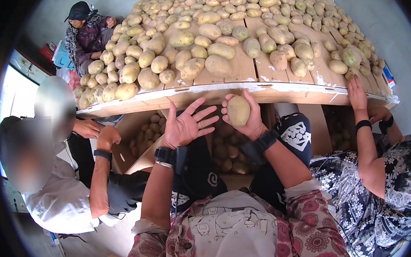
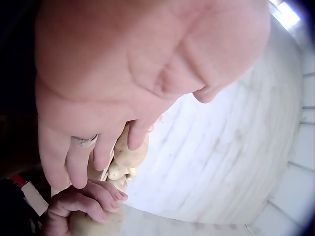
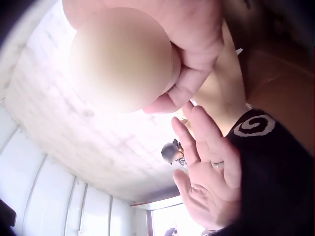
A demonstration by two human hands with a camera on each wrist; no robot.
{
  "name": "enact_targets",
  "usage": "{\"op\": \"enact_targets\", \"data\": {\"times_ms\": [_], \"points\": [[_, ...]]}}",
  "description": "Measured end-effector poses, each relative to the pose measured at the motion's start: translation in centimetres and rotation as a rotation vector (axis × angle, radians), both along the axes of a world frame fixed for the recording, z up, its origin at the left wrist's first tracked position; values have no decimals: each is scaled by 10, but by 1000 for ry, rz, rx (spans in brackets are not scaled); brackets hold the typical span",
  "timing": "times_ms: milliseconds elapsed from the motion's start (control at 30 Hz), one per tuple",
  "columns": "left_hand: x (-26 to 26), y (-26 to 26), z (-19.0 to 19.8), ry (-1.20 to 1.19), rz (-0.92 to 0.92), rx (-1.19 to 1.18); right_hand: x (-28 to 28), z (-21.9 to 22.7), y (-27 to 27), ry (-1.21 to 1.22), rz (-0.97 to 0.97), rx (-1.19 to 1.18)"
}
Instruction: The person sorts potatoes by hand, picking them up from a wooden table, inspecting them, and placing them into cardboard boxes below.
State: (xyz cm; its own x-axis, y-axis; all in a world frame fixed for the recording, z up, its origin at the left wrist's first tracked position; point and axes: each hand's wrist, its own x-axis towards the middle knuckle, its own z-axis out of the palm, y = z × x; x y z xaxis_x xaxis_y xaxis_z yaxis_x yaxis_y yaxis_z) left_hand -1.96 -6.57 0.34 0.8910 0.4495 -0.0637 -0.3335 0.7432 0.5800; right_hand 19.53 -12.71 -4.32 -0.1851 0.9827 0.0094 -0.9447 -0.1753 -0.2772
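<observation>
My right hand point(image 1: 251, 121) grips a potato point(image 1: 239, 111), its fingers and thumb curled round the sides, just in front of the table edge. In the right wrist view the same potato point(image 3: 123, 59) looms large and blurred against the palm. My left hand point(image 1: 186, 125) is spread palm up beside it, a ring on one finger, holding nothing. The left wrist view has this left hand point(image 2: 142, 64) across the top, with the right hand's fingers point(image 2: 91, 196) round the potato below. Many more potatoes point(image 1: 218, 65) cover the cardboard-topped table point(image 1: 240, 74) ahead.
Under the table's front edge point(image 1: 166, 100) stand boxes of potatoes, one at left point(image 1: 144, 134) and one between my knees point(image 1: 228, 157). A person sits close on the left point(image 1: 68, 198), another on the right with a hand point(image 1: 357, 93) at the table edge. A third point(image 1: 87, 37) sits beyond.
</observation>
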Motion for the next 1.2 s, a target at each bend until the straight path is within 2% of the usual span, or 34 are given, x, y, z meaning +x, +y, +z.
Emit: {"op": "enact_targets", "data": {"times_ms": [100, 200, 233, 367, 467, 533, 600, 667, 733, 767, 800, 867, 900, 967, 1000, 1067, 1133, 1200], "points": [[1, 0, -8, 27, -51, 1, 2, -1, -2, -73, -70, -3], [-4, 2, -19, 81, -160, -7, 2, 0, -3, -262, -177, -119], [-3, -1, -19, 139, -159, 10, 1, -3, -1, -353, -226, -230], [-2, -5, -22, 151, -205, 22, 0, -1, -8, -362, -265, -160], [-3, -2, -18, 145, -190, 27, -10, 15, -11, -389, -215, -23], [-1, -3, -17, 121, -206, 16, -12, 21, -19, -332, -110, 145], [-1, -3, -17, 85, -209, 22, -15, 25, -20, -306, -112, 144], [-1, -5, -19, 158, -188, 45, -14, 23, -20, -194, -106, 163], [-1, -5, -22, 273, -225, 208, -9, 22, -19, -184, -36, 279], [-3, -5, -23, 262, -208, 286, -8, 24, -20, -235, -12, 297], [-6, -4, -24, 249, -236, 303, -9, 24, -21, -164, -3, 309], [-9, -4, -24, 175, -103, 194, -9, 27, -22, -179, -9, 326], [-7, -3, -23, 168, -124, 196, -8, 29, -25, -255, -18, 274], [-9, -6, -21, 127, 19, 54, -5, 25, -28, -318, -36, 178], [-9, -8, -18, 132, 15, 57, -5, 22, -25, -376, -35, 94], [-7, -11, -13, 44, 83, 47, -7, 15, -22, -365, -98, 27], [-4, -15, -8, 19, 103, 47, -4, 8, -22, -453, -52, -106], [-3, -17, -6, -3, 128, 55, -3, 5, -22, -475, 13, -136]]}}
